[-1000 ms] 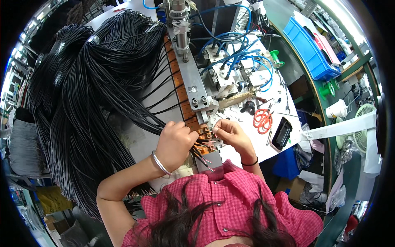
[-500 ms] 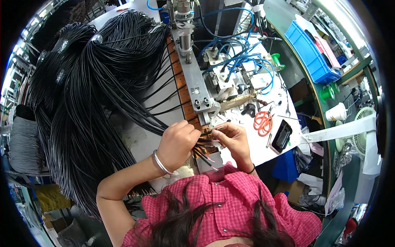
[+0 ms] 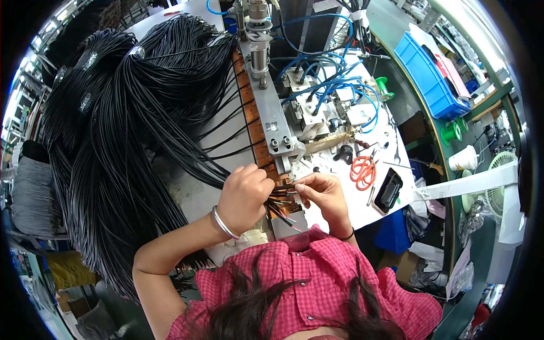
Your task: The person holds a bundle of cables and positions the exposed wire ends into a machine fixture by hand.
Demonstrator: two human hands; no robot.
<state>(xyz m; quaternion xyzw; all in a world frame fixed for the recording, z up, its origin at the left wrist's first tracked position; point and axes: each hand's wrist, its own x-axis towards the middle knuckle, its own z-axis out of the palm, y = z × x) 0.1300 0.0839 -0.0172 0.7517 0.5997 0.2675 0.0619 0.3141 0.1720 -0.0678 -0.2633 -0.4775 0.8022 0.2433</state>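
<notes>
My left hand (image 3: 245, 195) is closed in a fist around a bunch of thin black cables. The cables' loose ends (image 3: 279, 213) fan out to the right of the fist, some with pink or pale wire tips showing. My right hand (image 3: 324, 197) pinches the end of one cable between thumb and fingers, just right of the bunch. Both hands are beside the near end of an orange-brown strip (image 3: 251, 116). Several black cables lead across this strip, along a grey metal bar (image 3: 273, 116).
A large heap of black cables (image 3: 136, 113) covers the left of the table. Behind the bar stands a machine with blue air hoses (image 3: 340, 85). To the right lie a coiled red cord (image 3: 362, 171) and a black tray (image 3: 389, 190). A blue crate (image 3: 428, 76) stands farther right.
My right hand has shifted slightly right and down, its fingers drawing closer together on the cable end. The left fist stays almost where it was, and the loose wire ends have moved a little.
</notes>
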